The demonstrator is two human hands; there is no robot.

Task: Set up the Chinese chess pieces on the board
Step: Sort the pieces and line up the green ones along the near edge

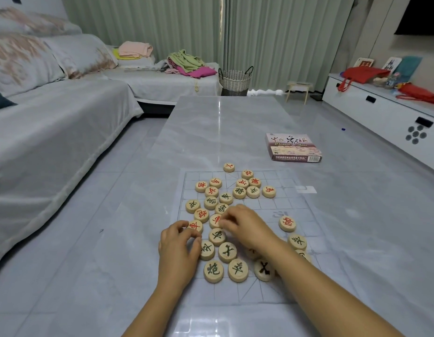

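Most pieces (213,271) lie jumbled face-up on the board (267,203), none on start pts yet, so by my read sorting has barely begun. Left hand (178,251) is curled on a red-marked piece (195,225) at the heap's left edge, thumb & fingers pinching it, prob. to lift it clear. Right hand (248,227), just beside, pinches a second red piece (215,220) w/ its fingertips; hands near each other, not touching. Both pieces look like red chariots, so likely bound for corners. Further right a few pieces sit apart, and the box (293,148) is well away on the tabletop (223,122). Discs are round w/ no long axis, and their characters face all ways. Board's long axis runs away from the person, river band crossing mid-board.
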